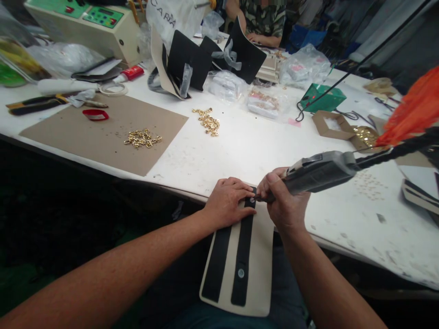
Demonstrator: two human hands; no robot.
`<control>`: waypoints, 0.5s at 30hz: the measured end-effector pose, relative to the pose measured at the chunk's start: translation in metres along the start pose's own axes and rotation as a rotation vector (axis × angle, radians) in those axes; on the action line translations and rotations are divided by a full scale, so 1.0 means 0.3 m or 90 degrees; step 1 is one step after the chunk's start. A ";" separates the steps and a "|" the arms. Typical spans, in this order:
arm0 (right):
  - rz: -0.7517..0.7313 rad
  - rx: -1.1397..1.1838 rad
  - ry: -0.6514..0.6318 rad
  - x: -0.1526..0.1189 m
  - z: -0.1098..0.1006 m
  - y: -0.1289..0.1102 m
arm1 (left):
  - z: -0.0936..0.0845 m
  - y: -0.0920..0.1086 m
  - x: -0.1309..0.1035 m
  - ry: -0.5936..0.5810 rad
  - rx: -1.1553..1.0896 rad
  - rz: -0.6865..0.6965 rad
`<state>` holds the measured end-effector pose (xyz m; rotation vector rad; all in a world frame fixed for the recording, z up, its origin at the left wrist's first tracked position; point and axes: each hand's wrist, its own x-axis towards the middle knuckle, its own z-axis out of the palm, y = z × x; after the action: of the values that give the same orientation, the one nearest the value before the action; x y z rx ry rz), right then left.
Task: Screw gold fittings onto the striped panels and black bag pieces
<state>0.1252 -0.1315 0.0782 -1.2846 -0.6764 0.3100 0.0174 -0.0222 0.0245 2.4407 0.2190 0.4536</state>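
R hand (287,205) grasps driver (317,172); keep tip square to screw (252,200), w/ L hand (225,204) unclenched, steadying strap (243,246).

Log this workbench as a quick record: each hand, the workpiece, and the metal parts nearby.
left hand: on the panel's upper end
right hand: gripping grey power tool, tip by upper round fastener
panel: beige, two dark strips, lower round fastener
gold links: piled on brown board
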 end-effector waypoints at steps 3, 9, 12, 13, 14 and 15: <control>-0.002 0.002 -0.012 -0.003 0.002 0.001 | -0.002 0.004 0.000 -0.002 -0.003 -0.001; -0.007 -0.054 -0.046 -0.008 -0.007 -0.003 | -0.010 0.004 -0.001 -0.001 -0.019 0.000; -0.002 -0.103 -0.065 -0.010 -0.014 -0.018 | -0.021 0.014 -0.009 -0.004 -0.024 -0.007; 0.001 -0.123 -0.080 -0.011 -0.017 -0.025 | -0.022 0.019 -0.014 -0.005 -0.027 -0.008; 0.002 -0.145 -0.097 -0.011 -0.020 -0.031 | -0.020 0.022 -0.020 -0.004 -0.032 -0.008; 0.003 -0.169 -0.118 -0.010 -0.023 -0.035 | -0.015 0.022 -0.026 -0.001 -0.036 -0.009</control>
<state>0.1256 -0.1416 0.0865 -1.5217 -0.8941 0.3540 0.0089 -0.0269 0.0298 2.3835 0.2198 0.4456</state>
